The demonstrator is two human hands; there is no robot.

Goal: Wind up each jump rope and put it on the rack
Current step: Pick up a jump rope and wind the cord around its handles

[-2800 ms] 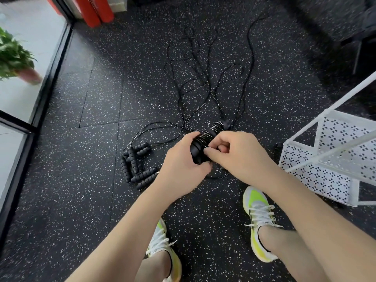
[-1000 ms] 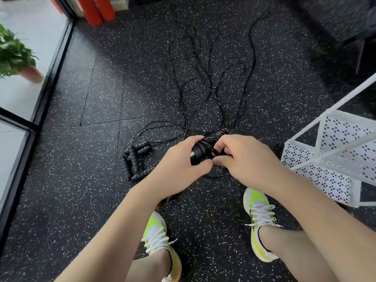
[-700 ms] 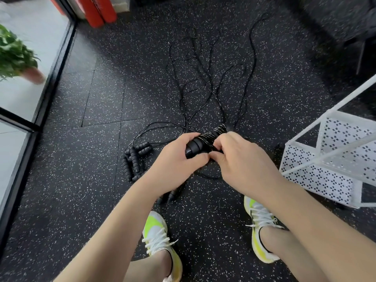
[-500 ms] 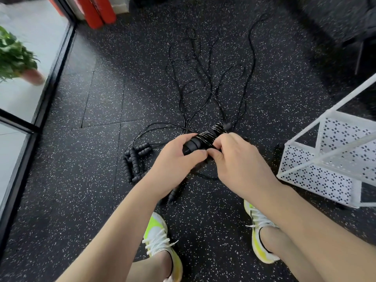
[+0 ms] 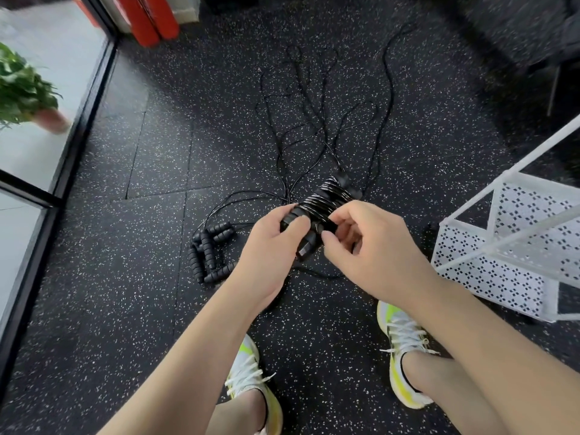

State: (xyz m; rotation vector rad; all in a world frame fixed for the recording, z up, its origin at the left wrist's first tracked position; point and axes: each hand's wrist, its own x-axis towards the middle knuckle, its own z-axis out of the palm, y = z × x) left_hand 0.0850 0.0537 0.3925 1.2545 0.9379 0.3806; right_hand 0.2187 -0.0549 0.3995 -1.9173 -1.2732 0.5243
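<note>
Here the black speckled floor [image 5: 125,277] carries most of what surrounds the work. Left of the hands lies a cluster of ribbed black handles [image 5: 208,249], their thin cords running off towards a spread of loose black ropes [image 5: 314,127] that loop away across the floor beyond the hands. At the right stands the white perforated rack [image 5: 508,246], close beside the right arm and cut off by the frame edge, so its full shape cannot be made out. Two red cylinders [image 5: 150,17] stand at the far left corner, cropped at the top. A green potted plant [image 5: 25,92], blurred, sits behind the glass door [image 5: 37,171] at the left. White and yellow shoes [image 5: 405,350] show below.

The wound jump rope [image 5: 323,205] is held above the floor between both hands, cord coiled tightly round its paired handles. The left hand [image 5: 270,249] grips its lower end, fingers curled round it, thumb on top. The right hand [image 5: 367,246] pinches the cord at the bundle with thumb and forefinger; its other fingers hide part of the handles. A tail of cord hangs below, partly hidden behind the wrists. No writing is legible anywhere.
</note>
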